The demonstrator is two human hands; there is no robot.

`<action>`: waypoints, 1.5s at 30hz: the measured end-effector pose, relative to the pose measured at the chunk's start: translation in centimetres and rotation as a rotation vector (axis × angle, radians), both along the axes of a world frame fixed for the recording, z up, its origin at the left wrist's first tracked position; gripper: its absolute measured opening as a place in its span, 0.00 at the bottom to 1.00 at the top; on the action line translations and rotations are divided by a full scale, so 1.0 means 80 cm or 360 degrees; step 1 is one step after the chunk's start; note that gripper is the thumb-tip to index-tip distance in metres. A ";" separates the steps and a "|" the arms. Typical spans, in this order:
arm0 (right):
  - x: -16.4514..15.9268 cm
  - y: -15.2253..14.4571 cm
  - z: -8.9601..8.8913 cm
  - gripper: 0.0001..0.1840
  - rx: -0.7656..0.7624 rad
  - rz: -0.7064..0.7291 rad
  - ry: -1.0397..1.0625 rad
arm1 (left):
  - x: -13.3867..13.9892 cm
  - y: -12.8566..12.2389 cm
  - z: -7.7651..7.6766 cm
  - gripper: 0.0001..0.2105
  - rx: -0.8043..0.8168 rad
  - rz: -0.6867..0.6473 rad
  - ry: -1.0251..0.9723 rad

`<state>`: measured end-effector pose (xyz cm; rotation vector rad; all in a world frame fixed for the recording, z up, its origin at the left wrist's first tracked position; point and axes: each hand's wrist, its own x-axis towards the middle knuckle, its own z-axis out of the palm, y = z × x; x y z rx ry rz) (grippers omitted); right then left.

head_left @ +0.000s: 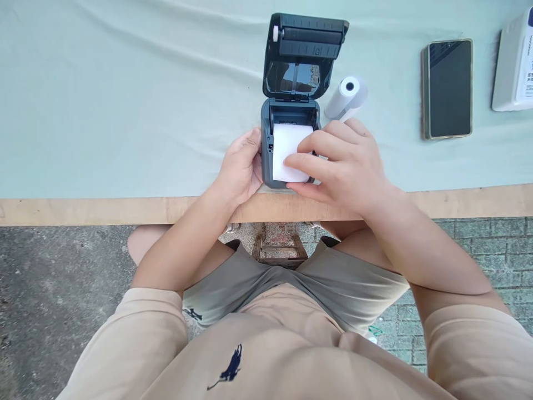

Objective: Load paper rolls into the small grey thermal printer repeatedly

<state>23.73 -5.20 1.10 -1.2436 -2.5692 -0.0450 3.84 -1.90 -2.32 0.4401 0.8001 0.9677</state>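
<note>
A dark grey thermal printer sits at the table's front edge, its lid swung up and back. White paper from a roll in its compartment lies over the front of the body; how much is wound inside is hidden. My left hand is closed against the printer's left side, thumb along its edge. From the right, my right hand reaches over the paper, fingertips pressing on it and thumb near the printer's front edge. Behind that hand stands a second white paper roll, its loose end partly uncurled.
A smartphone with a dark screen lies to the right on the pale green cloth. Farther right is a white box, cut off by the frame. The table's bare wooden edge runs across in front of me.
</note>
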 end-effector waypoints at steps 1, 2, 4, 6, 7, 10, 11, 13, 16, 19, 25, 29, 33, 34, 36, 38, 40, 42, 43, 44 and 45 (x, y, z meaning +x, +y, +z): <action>0.000 0.000 -0.001 0.15 0.0039 0.0021 -0.0010 | 0.000 0.000 0.000 0.20 -0.0002 0.0003 0.0022; 0.000 0.000 -0.002 0.15 0.0083 0.0044 -0.0016 | 0.001 0.000 0.000 0.20 -0.0003 0.0002 0.0050; 0.000 0.001 -0.002 0.16 0.0202 0.0089 0.0001 | 0.001 0.000 -0.001 0.20 -0.0005 0.0000 0.0113; 0.001 0.002 -0.001 0.12 0.0296 0.0120 0.0030 | 0.001 0.001 -0.001 0.20 -0.0008 0.0010 0.0144; 0.001 0.002 -0.001 0.10 0.0299 0.0131 0.0041 | 0.001 0.001 -0.001 0.20 -0.0008 0.0013 0.0137; 0.004 0.005 -0.001 0.06 0.0206 0.0140 0.0019 | 0.000 0.001 -0.001 0.20 -0.0025 0.0011 0.0106; 0.005 0.006 -0.003 0.06 0.0184 0.0144 0.0016 | 0.000 0.001 0.000 0.20 -0.0035 0.0006 0.0106; 0.007 0.008 -0.008 0.08 0.0160 0.0170 0.0050 | 0.000 0.000 0.001 0.20 -0.0044 0.0001 0.0107; 0.010 0.011 -0.016 0.10 0.0126 0.0229 0.0217 | 0.000 0.000 0.001 0.21 -0.0013 -0.0004 0.0067; 0.014 0.013 -0.020 0.09 -0.0002 0.0240 0.0313 | 0.000 0.000 -0.001 0.20 0.0012 -0.0014 0.0064; 0.020 0.019 -0.015 0.17 -0.0221 0.0239 0.0220 | -0.001 0.001 -0.007 0.17 0.0036 -0.0026 0.0090; 0.021 0.022 -0.016 0.19 -0.0230 0.0232 0.0252 | -0.006 0.000 -0.009 0.14 0.0083 -0.0071 0.0042; 0.021 0.023 -0.022 0.18 -0.0271 0.0208 0.0303 | -0.012 0.001 -0.017 0.22 0.0317 -0.0241 0.0053; 0.021 0.023 -0.023 0.18 -0.0275 0.0201 0.0306 | -0.013 0.001 -0.019 0.27 0.0345 -0.0269 0.0094; 0.021 0.023 -0.027 0.17 -0.0205 0.0237 0.0351 | -0.014 0.002 -0.022 0.32 0.0380 -0.0286 0.0167; 0.022 0.024 -0.028 0.15 -0.0051 0.0342 0.0509 | -0.015 0.002 -0.024 0.34 0.0381 -0.0299 0.0226; 0.023 0.028 -0.026 0.13 0.0105 0.0369 0.0813 | -0.015 0.001 -0.024 0.36 0.0369 -0.0304 0.0257; 0.026 0.035 -0.020 0.12 0.0207 0.0188 0.1174 | -0.015 0.002 -0.025 0.37 0.0361 -0.0307 0.0269; 0.027 0.040 -0.016 0.13 0.0228 0.0048 0.1324 | -0.015 0.002 -0.025 0.37 0.0360 -0.0311 0.0269; 0.028 0.045 -0.013 0.15 0.0223 -0.0076 0.1435 | -0.015 0.002 -0.025 0.36 0.0361 -0.0317 0.0264; 0.029 0.051 -0.010 0.18 0.0179 -0.0165 0.1498 | -0.015 0.002 -0.025 0.36 0.0361 -0.0326 0.0257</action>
